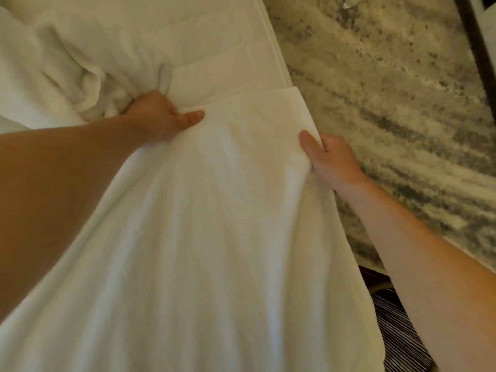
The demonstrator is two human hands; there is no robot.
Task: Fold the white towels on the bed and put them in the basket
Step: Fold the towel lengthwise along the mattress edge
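A large white towel stretches from the bed's edge down toward me and fills the lower middle of the view. My left hand pinches its far left corner, thumb on top. My right hand pinches the far right corner near the mattress edge. Several more white towels lie crumpled on the bed behind my left hand. No basket shows in this view.
A mottled grey and cream carpet covers the floor to the right of the bed. A dark post stands at the far right. Striped dark fabric shows at the lower right under my right arm.
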